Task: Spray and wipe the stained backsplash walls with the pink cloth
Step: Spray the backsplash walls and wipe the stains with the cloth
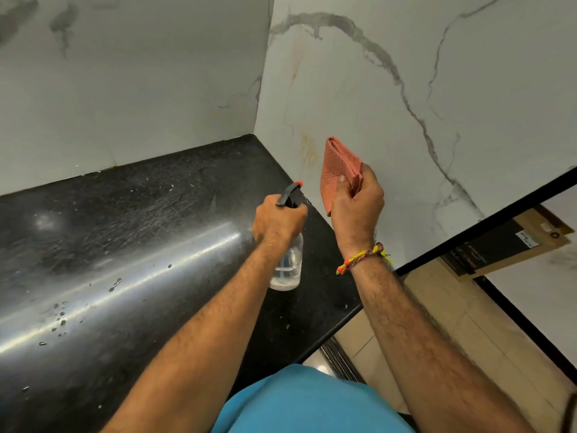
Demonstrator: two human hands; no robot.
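My left hand point(278, 220) grips a clear spray bottle point(288, 264) with a black and orange trigger head, its nozzle turned toward the corner of the walls. My right hand point(357, 204) holds a folded pink cloth point(339, 168) upright, close to the right marble backsplash wall point(390, 98). An orange-brown stain point(307, 151) runs down that wall just left of the cloth, low near the counter. The left backsplash wall point(134, 89) is white marble with grey veins.
A black stone counter point(131, 245) with water drops and specks fills the lower left and meets both walls in a corner. Beyond its right edge lie a beige tiled floor point(437, 307) and a flat cardboard box point(512, 245) against the wall.
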